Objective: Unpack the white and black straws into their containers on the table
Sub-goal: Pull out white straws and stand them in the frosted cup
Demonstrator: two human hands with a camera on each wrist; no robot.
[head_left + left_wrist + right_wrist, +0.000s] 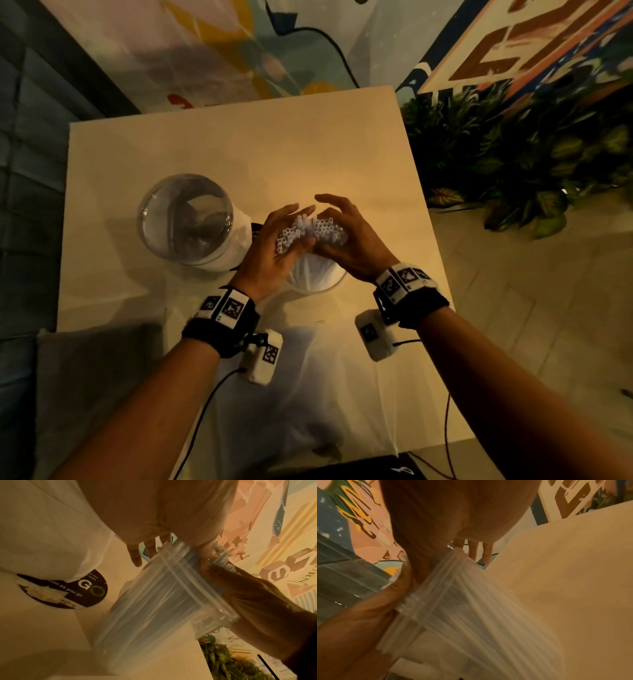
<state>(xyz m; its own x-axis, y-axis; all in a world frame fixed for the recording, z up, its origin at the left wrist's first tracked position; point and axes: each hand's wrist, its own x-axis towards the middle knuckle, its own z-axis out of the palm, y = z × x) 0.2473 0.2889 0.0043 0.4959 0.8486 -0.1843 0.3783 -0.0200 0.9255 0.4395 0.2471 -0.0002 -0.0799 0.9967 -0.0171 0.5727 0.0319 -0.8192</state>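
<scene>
A bundle of white straws (312, 230) stands upright in a clear container (317, 280) at the middle of the table (239, 147). My left hand (274, 241) and right hand (346, 236) cup the straw tops from both sides, thumbs against the bundle and fingers arched over it. In the left wrist view the straws (150, 608) fill the clear container up to its rim (197, 586), and my left hand's fingers (135, 555) reach beyond them. The right wrist view shows the straws (479, 615) fanning down below my right hand (453, 513). I see no black straws clearly.
A white container with a clear dome lid (186, 219) stands just left of my hands; its black label (72, 588) shows. A crumpled translucent bag (308, 383) lies at the table's near edge. Leafy plants (513, 154) stand off the right edge.
</scene>
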